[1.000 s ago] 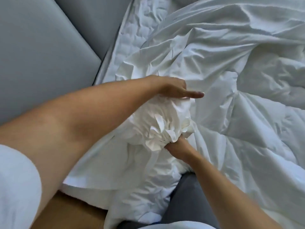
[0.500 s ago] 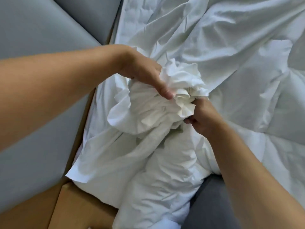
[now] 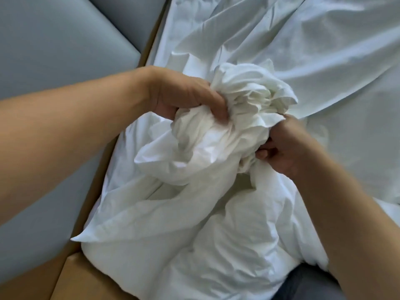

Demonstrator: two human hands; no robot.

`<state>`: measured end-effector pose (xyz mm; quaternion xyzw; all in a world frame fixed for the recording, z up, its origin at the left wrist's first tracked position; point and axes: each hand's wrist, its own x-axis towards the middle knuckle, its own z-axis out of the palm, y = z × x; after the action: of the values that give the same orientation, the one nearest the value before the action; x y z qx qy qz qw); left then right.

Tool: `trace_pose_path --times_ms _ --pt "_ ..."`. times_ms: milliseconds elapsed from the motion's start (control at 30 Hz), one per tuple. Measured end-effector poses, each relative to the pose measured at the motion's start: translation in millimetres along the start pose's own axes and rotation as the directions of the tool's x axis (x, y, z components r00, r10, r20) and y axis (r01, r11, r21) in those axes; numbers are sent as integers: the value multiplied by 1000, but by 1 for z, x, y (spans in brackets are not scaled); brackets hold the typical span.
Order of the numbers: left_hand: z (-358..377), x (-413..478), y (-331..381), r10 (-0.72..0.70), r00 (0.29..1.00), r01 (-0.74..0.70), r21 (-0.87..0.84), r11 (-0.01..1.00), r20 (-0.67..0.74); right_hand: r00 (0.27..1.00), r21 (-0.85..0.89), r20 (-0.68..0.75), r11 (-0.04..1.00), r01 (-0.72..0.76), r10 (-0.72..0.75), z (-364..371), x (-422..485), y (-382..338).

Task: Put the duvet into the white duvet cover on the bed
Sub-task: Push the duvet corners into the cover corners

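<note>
We see the fingers of the left hand (image 3: 186,95) curled tight around a gathered neck of thin white cotton, the thumb pressed down into the pleats. The right hand (image 3: 281,146) closes on the same bunch from the opposite side, its fingertips tucked into the folds, so both hands are clenched on cloth. What they grip is the white duvet cover (image 3: 242,100), scrunched into a crumpled rosette of sharp, papery creases above the fists. Below the fists the fabric swells into a rounded, puffy mass: the duvet (image 3: 227,234), soft and pillowy, with broad, shallow wrinkles, lying at the near corner of the bed (image 3: 324,61). We cannot tell exactly where cover ends and filling begins, since both are white. Beyond the bundle more smooth white sheeting spreads flat in long diagonal ridges. To the left stand grey padded panels (image 3: 54,50), matte and divided by straight seams, with a tan wooden strip (image 3: 73,276) along their foot. We count two hands, two bare forearms, one gathered bunch.
</note>
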<state>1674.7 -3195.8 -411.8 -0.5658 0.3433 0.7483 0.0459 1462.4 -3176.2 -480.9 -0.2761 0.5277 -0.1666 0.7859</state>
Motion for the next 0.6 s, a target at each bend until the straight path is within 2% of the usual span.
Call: trace_pose_path --times_ms 100,167,233,300,367,433,467,500,533,567,600 --pt "3 5 -11 -89 974 90 3 996 208 999 -45 52 999 9 -6 2 4 3" --pt "8 5 -14 -93 974 83 56 995 207 999 -51 40 999 9 -7 4 5 3" --pt "16 4 -13 -82 991 71 110 991 102 1000 -55 16 998 17 -16 5 4 3" --pt "22 -3 -6 -48 996 60 176 982 -75 999 -81 18 996 35 -34 6 2 2" --pt "26 -14 7 -4 975 65 270 961 -220 997 -152 21 985 82 -80 7 0 3" --pt "34 -28 24 24 952 91 360 928 -304 990 -245 -8 960 133 -139 9 -1 4" --pt "44 -35 31 38 942 127 457 880 -335 987 -281 -32 949 143 -158 11 -2 6" --pt "55 -40 38 63 936 185 635 750 -347 985 -301 -53 943 143 -166 13 -4 7" --pt "66 -41 40 108 930 248 816 523 -352 986 -302 -67 945 126 -153 15 -6 12" --pt "76 -40 40 143 932 300 930 212 -333 989 -260 -84 961 94 -120 16 -6 17" --pt "86 -37 38 163 941 308 950 -50 -296 993 -196 -102 979 47 -68 19 -6 20"
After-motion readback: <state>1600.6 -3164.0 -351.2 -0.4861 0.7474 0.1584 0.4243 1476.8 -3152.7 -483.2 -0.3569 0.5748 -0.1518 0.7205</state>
